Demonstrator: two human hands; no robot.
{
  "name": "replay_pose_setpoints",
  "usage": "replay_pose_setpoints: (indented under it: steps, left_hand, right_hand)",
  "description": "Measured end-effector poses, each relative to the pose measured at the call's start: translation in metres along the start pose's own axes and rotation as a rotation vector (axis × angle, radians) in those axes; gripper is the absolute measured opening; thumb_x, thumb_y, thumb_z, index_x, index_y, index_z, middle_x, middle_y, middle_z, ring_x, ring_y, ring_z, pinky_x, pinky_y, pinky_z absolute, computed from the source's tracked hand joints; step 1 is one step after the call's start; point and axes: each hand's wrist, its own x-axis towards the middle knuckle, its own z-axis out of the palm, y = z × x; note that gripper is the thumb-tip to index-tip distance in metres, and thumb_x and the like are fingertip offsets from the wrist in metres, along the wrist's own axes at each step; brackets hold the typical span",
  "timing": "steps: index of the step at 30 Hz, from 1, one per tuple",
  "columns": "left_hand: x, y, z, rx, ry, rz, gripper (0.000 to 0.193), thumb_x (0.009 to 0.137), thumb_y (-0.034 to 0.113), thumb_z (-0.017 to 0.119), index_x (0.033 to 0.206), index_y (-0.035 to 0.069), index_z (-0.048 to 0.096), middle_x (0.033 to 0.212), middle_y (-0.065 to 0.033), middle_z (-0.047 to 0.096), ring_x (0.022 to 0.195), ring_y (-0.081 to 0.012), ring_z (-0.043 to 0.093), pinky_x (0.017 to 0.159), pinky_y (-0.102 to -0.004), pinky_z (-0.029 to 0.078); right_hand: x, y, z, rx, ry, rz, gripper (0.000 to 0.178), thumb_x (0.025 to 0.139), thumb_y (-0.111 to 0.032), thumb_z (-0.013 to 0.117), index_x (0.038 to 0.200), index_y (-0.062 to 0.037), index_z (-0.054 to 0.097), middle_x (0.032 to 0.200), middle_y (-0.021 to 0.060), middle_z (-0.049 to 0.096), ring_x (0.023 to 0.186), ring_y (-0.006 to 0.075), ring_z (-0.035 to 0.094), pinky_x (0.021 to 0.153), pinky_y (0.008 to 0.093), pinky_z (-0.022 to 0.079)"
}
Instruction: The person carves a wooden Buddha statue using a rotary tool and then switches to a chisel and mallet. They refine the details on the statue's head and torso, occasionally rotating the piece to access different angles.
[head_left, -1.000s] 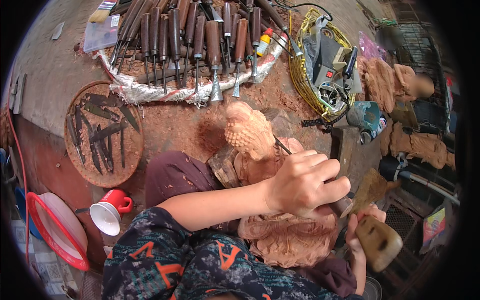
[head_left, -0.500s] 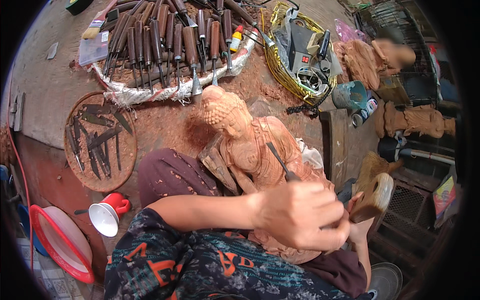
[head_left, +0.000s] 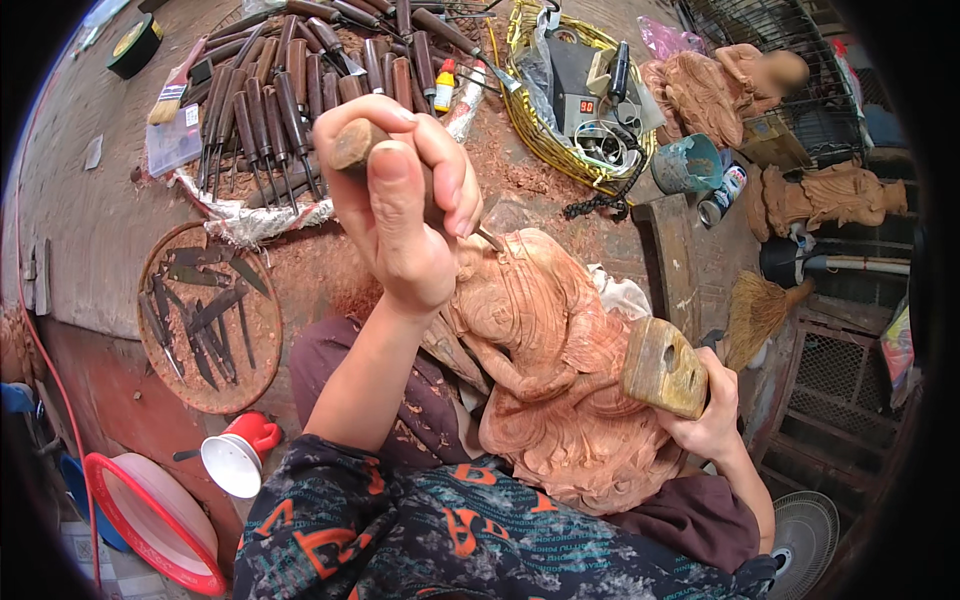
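A carved wooden figure point(head_left: 540, 330) with draped robes leans across my lap; my left hand hides its head. My left hand point(head_left: 405, 215) is closed round the wooden handle of a chisel point(head_left: 358, 145), raised with the handle's butt end up. The blade shows only in part beyond my fingers, near the figure's neck and shoulder; whether it touches the wood I cannot tell. At the figure's right side my right hand point(head_left: 708, 412) grips a worn wooden mallet point(head_left: 665, 370) with a block-shaped, dented head. The mallet is apart from the chisel.
Many chisels point(head_left: 290, 110) lie in rows on a white sack at the far left. Loose blades fill a round tray point(head_left: 270, 365). A yellow-rimmed basket point(head_left: 520, 130) holds a control box. Also around are a red mug point(head_left: 258, 430), a teal pot point(head_left: 688, 165), and a wooden plank point(head_left: 672, 255).
My left hand has swung up and away from my body, now with the chisel's butt end upward and its blade at the figure's neck. The mallet has moved left, over the figure's side.
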Motion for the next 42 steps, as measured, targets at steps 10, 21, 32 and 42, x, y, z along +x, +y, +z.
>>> replay_pose_setpoints:
  steps: [10, 21, 32, 42]
  left_hand:
    - [0.001, -0.002, -0.005, -0.076, -0.069, -0.082, 0.044, 0.099, 0.053, 0.038, 0.099, 0.009, 0.042, 0.055, -0.0010, 0.036, 0.038, -0.0071, 0.028, 0.033, -0.0202, 0.024]
    - [0.007, -0.009, -0.004, -0.050, -0.092, -0.087, 0.043, 0.100, 0.050, 0.036, 0.099, 0.008, 0.046, 0.052, 0.0010, 0.035, 0.036, -0.0056, 0.027, 0.031, -0.0200, 0.023]
    - [0.029, -0.024, 0.019, 0.019, -0.177, -0.249, 0.022, 0.100, 0.023, 0.045, 0.096, 0.002, 0.053, 0.051, 0.0014, 0.037, 0.037, -0.0038, 0.031, 0.032, -0.0194, 0.022]
    - [0.023, -0.022, 0.015, 0.010, -0.126, -0.202, 0.018, 0.099, 0.019, 0.046, 0.092, 0.003, 0.053, 0.051, 0.0024, 0.038, 0.037, -0.0038, 0.029, 0.033, -0.0213, 0.021]
  right_hand:
    - [0.001, 0.004, 0.006, 0.062, 0.050, -0.005, 0.043, 0.053, -0.005, 0.074, 0.091, 0.0040, 0.057, 0.076, 0.0098, 0.054, 0.063, 0.0206, 0.057, 0.062, 0.0289, 0.045]
    - [0.003, 0.002, 0.002, 0.035, 0.011, -0.024, 0.047, 0.053, -0.007, 0.077, 0.094, 0.0042, 0.056, 0.079, 0.0118, 0.057, 0.065, 0.0239, 0.060, 0.063, 0.0299, 0.046]
    - [0.013, -0.001, -0.009, 0.053, -0.048, 0.012, 0.047, 0.056, -0.009, 0.075, 0.097, 0.0014, 0.056, 0.085, 0.0114, 0.057, 0.074, 0.0223, 0.060, 0.070, 0.0294, 0.047]
    - [0.134, -0.088, -0.082, -0.239, 0.246, -0.217, 0.048, 0.085, -0.010, 0.062, 0.130, 0.0003, 0.049, 0.094, 0.0044, 0.058, 0.079, 0.0114, 0.056, 0.072, 0.0234, 0.045]
